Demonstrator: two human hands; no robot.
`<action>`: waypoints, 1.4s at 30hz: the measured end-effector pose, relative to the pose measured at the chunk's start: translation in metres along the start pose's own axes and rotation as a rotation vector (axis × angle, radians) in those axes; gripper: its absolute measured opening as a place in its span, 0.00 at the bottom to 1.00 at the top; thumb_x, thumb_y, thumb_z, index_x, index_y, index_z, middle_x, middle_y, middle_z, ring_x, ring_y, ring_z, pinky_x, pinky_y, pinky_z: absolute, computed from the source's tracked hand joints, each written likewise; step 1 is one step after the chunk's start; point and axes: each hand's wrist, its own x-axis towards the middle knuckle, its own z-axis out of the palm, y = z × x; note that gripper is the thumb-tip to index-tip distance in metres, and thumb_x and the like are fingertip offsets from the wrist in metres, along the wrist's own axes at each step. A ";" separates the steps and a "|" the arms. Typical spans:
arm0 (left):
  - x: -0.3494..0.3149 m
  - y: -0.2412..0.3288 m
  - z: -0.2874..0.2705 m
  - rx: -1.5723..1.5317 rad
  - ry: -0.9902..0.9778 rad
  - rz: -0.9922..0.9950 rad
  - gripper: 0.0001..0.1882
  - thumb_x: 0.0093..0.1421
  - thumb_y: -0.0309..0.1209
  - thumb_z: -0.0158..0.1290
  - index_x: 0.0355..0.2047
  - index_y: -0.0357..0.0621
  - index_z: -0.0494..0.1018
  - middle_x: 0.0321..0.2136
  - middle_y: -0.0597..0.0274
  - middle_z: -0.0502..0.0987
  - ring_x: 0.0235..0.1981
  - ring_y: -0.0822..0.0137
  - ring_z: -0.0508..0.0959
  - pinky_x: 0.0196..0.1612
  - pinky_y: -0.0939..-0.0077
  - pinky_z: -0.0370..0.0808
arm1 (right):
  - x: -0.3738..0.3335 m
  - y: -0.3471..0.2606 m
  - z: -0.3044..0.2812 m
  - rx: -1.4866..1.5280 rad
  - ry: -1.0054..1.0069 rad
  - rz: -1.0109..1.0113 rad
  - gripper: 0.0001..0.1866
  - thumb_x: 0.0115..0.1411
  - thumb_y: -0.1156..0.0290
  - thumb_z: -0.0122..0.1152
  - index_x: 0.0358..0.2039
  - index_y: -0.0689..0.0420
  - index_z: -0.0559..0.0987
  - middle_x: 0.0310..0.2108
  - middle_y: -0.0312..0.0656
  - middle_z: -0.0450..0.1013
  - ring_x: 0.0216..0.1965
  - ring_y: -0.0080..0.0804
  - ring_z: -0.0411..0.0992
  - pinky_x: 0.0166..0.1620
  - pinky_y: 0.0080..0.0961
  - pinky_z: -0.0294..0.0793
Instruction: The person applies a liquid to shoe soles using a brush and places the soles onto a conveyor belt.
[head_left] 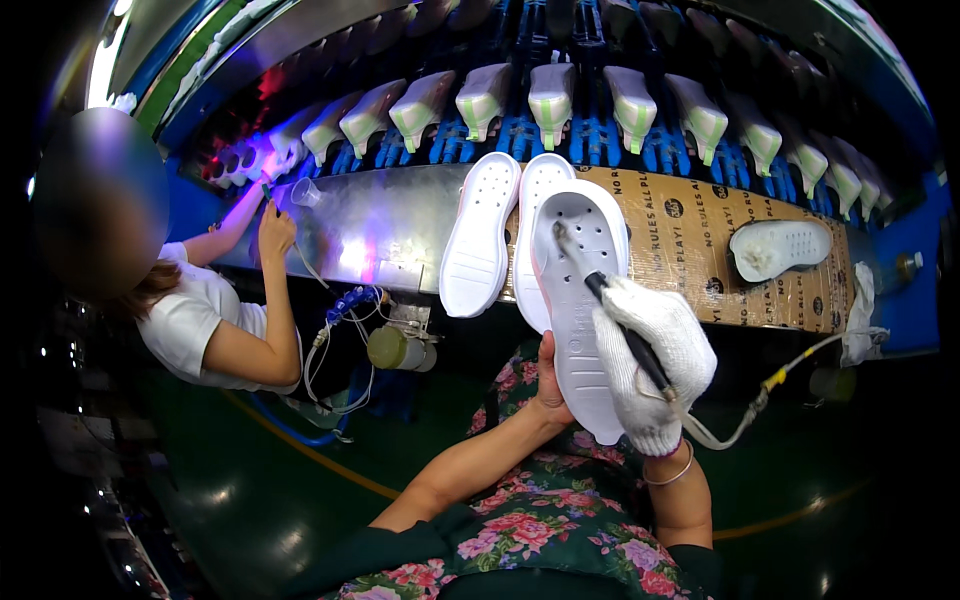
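My bare left hand (550, 383) grips a white shoe sole (583, 340) by its left edge, holding it tilted in front of me. The sole has round recesses at its toe end and bars across its lower half. In a white knit glove, my right hand (655, 350) is closed around a black-handled brush (640, 352) with a hose at its rear end. The brush tip rests at the toe part of the sole, among the recesses. Behind it, a second white sole (540, 185) is partly covered, and another white sole (478, 240) lies to its left on the bench.
Brown printed cardboard (690, 230) covers the bench, with a white sole-shaped piece (780, 250) at right. A row of white shoe uppers (552, 100) hangs on blue holders behind. At left, a co-worker (220, 320) holds a tool near a clear cup (306, 193). The brush hose (740, 435) loops right.
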 end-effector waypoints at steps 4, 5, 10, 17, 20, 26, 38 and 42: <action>0.007 0.002 -0.011 0.042 0.094 -0.051 0.46 0.56 0.66 0.47 0.66 0.50 0.55 0.63 0.53 0.61 0.63 0.53 0.63 0.66 0.53 0.58 | -0.004 0.003 0.007 -0.067 -0.066 -0.155 0.14 0.46 0.78 0.68 0.36 0.58 0.81 0.35 0.47 0.78 0.32 0.43 0.77 0.37 0.32 0.76; 0.009 0.004 -0.016 0.030 0.071 -0.048 0.46 0.56 0.67 0.46 0.65 0.49 0.56 0.62 0.53 0.62 0.63 0.53 0.63 0.66 0.54 0.59 | -0.006 0.001 0.009 -0.042 -0.093 -0.160 0.14 0.45 0.79 0.68 0.36 0.58 0.82 0.34 0.46 0.78 0.32 0.42 0.77 0.36 0.32 0.76; 0.017 0.019 0.006 0.103 0.005 0.070 0.48 0.56 0.71 0.41 0.65 0.47 0.55 0.62 0.51 0.63 0.62 0.54 0.65 0.65 0.55 0.60 | -0.005 0.014 -0.002 0.067 0.002 0.003 0.12 0.45 0.79 0.68 0.34 0.59 0.82 0.34 0.47 0.79 0.35 0.41 0.78 0.40 0.31 0.75; 0.028 0.028 0.034 0.502 0.120 0.143 0.55 0.52 0.76 0.36 0.67 0.45 0.50 0.62 0.43 0.61 0.61 0.48 0.64 0.63 0.52 0.61 | -0.017 0.016 0.001 0.130 -0.221 -0.067 0.14 0.44 0.80 0.68 0.35 0.57 0.82 0.34 0.45 0.79 0.34 0.41 0.78 0.38 0.31 0.76; 0.033 0.033 0.026 0.233 0.027 0.119 0.55 0.52 0.76 0.35 0.67 0.46 0.50 0.61 0.43 0.62 0.60 0.48 0.66 0.62 0.50 0.63 | -0.017 0.030 -0.008 0.117 -0.133 -0.009 0.15 0.47 0.77 0.67 0.38 0.58 0.82 0.36 0.45 0.79 0.36 0.42 0.77 0.40 0.33 0.77; 0.045 0.041 0.024 0.112 -0.084 0.005 0.56 0.48 0.76 0.41 0.66 0.48 0.52 0.57 0.46 0.66 0.54 0.37 0.69 0.52 0.38 0.70 | -0.028 0.019 -0.001 0.162 -0.229 -0.059 0.14 0.43 0.79 0.70 0.34 0.56 0.83 0.35 0.43 0.80 0.36 0.39 0.79 0.41 0.30 0.76; 0.058 0.049 0.038 0.120 -0.179 0.094 0.57 0.48 0.79 0.37 0.60 0.39 0.58 0.50 0.42 0.69 0.45 0.40 0.75 0.46 0.40 0.74 | -0.029 0.036 -0.013 0.435 -0.270 0.045 0.14 0.45 0.80 0.68 0.35 0.57 0.82 0.33 0.43 0.78 0.33 0.38 0.78 0.38 0.29 0.76; 0.059 0.057 0.042 0.168 -0.124 -0.010 0.58 0.49 0.77 0.40 0.66 0.44 0.48 0.55 0.39 0.65 0.48 0.35 0.73 0.46 0.37 0.74 | -0.034 0.038 -0.015 0.132 -0.292 -0.151 0.15 0.46 0.78 0.68 0.37 0.54 0.82 0.34 0.41 0.79 0.34 0.40 0.78 0.38 0.29 0.77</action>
